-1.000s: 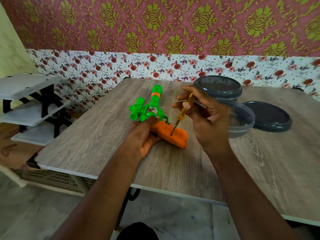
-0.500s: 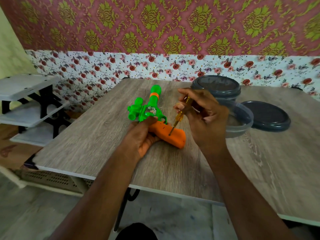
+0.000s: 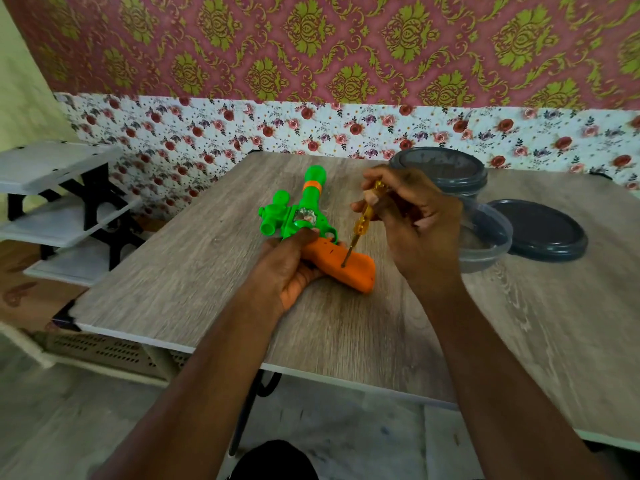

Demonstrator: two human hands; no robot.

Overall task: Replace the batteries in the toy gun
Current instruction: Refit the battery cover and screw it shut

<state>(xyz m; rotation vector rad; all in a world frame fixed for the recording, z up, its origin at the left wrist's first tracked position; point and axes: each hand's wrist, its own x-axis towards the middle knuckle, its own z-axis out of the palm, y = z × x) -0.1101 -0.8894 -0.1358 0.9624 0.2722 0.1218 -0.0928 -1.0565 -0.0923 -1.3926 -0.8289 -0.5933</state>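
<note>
Left hand [image 3: 289, 268] grips toy gun [image 3: 311, 230] on worktop [image 3: 194, 258]; right hand [image 3: 415, 226] pinches yellow screwdriver [image 3: 363, 220], tip on orange grip [image 3: 346, 268].

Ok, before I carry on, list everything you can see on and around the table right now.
toy gun: one, green body with orange grip, lying on the table, barrel pointing away
screwdriver: one, yellow handle, tip on the orange grip
table: one, grey wood-grain, centre of view
lidded tub: one, clear with dark grey lid, far side behind the right hand
open tub: one, clear, just right of the right hand
loose lid: one, dark grey, flat on the table right of the open tub
shelf rack: one, white shelves on black frame, left of the table
left hand: holds the toy gun
right hand: grips the screwdriver
</note>
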